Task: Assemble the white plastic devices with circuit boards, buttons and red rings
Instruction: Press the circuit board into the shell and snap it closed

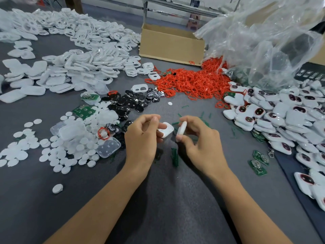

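Observed at centre frame: the left hand has its fingers curled round a white shell half, clamped on it; the right hand, just beside, pinches a second shell piece on edge between thumb and fingers; I see a narrow gap between the two pieces, both held over the grey table.

Stock noted: red rings heaped in the upper centre; green circuit boards left of centre, more at lower right; white discs spread across the left; black buttons piled above the hands; empty white shells massed at upper left; assembled devices stacked along the right edge.

Also present: a cardboard box at top centre; a clear plastic bag at upper right, touching the ring heap.
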The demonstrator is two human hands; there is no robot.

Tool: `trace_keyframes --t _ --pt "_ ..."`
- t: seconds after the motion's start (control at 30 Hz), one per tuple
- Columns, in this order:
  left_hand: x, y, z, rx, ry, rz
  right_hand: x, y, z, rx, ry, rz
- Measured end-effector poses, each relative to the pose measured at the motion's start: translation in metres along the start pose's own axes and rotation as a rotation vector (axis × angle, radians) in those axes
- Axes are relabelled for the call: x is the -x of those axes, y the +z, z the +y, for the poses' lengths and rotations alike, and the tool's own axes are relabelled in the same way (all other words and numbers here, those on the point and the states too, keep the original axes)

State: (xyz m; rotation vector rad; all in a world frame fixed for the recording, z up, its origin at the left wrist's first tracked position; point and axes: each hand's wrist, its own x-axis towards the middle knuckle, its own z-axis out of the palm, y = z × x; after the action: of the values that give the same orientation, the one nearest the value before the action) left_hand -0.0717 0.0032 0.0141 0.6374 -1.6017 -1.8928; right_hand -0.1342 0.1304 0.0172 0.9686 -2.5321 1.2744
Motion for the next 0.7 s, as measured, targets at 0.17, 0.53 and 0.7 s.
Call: trace_keyframes --t 0.17,0.53,0.7 --pt "0.0 0.0 0.0 0.016 -0.009 -0.04 -0.004 -0.006 -0.008 -0.346 -0.044 0.079" --pt "0.004 0.001 0.002 -0.038 0.093 -0.211 -0.007 -0.006 -0.01 -0.682 0.118 -0.013" --pt "0.007 0.003 0.0 -0.19 0.123 -0.272 -0.009 -0.008 -0.01 -0.684 0.1 0.011"
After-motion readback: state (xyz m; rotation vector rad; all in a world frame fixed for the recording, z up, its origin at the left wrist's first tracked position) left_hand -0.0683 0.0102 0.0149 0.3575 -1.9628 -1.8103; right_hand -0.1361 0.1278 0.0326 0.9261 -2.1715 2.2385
